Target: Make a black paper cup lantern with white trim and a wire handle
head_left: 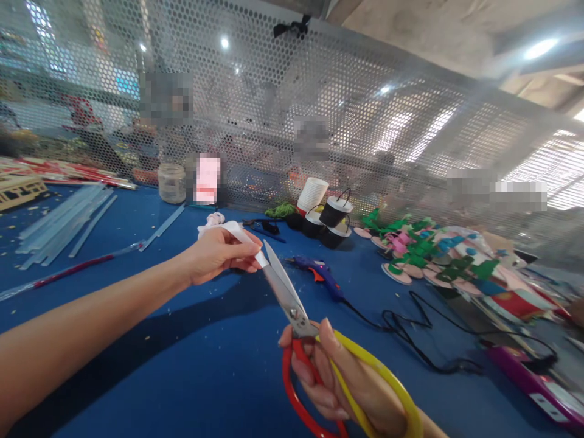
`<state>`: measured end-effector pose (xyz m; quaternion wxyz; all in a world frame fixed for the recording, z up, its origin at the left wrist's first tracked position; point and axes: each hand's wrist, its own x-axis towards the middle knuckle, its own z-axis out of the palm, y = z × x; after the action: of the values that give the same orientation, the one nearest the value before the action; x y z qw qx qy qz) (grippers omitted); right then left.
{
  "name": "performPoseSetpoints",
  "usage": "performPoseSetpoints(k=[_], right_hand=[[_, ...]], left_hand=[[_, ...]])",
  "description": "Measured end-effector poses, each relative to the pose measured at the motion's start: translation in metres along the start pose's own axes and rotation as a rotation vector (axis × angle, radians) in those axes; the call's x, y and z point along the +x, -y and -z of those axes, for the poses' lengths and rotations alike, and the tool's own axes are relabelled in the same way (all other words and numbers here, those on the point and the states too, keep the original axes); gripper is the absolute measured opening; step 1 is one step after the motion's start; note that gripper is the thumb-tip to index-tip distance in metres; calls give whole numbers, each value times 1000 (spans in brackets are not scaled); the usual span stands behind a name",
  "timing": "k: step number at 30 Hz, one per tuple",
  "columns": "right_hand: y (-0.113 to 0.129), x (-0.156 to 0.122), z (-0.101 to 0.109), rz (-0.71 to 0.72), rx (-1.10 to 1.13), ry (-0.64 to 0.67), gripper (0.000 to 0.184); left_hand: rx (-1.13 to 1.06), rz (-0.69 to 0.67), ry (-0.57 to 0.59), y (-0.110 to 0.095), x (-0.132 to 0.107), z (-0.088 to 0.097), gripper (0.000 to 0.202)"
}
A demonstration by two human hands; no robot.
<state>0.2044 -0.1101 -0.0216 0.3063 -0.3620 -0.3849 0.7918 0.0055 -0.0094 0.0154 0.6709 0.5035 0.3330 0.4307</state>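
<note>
My left hand pinches a white ribbon, whose short end sticks out past the fingertips. Behind that hand, a pale bunched piece lies on the blue table. My right hand grips scissors with one red and one yellow handle. Their blades are slightly parted and point up and left, with the tips beside the ribbon's end; whether they touch it I cannot tell. Just right of the blades, a blue glue gun lies on the table.
Clear glue sticks and a jar are at left. Small black buckets and stacked white cups stand at the back. Green-leaved craft pieces crowd the right. A black cord runs near a purple power strip. Perforated metal mesh rises behind.
</note>
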Motion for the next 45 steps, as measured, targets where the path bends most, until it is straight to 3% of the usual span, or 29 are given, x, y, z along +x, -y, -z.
performPoseSetpoints(k=[11, 16, 20, 25, 30, 36, 38, 42, 45], right_hand=[[0, -2, -1, -9, -6, 10, 52], [1, -3, -3, 10, -12, 8, 52], [1, -3, -3, -4, -12, 8, 52], [0, -2, -2, 23, -13, 19, 50], [-2, -4, 3, 75, -62, 15, 51], [2, -10, 6, 194, -210, -39, 48], [7, -9, 3, 257, -281, -129, 39], [19, 0, -7, 421, -312, -387, 41], [20, 7, -14, 444, -297, -402, 42]], left_hand=[[61, 38, -11, -5, -1, 0, 6], [63, -4, 55, -5, -3, 0, 9], [1, 42, 97, -2, -3, -1, 11], [-34, 23, 5, 1, -5, -5, 10], [14, 43, 1, -2, -3, -5, 8], [33, -140, -267, -15, 4, 7, 6], [82, -118, -206, -15, 0, 4, 5], [222, -3, 104, 0, -17, -21, 10], [256, 87, 186, 11, -29, -38, 15]])
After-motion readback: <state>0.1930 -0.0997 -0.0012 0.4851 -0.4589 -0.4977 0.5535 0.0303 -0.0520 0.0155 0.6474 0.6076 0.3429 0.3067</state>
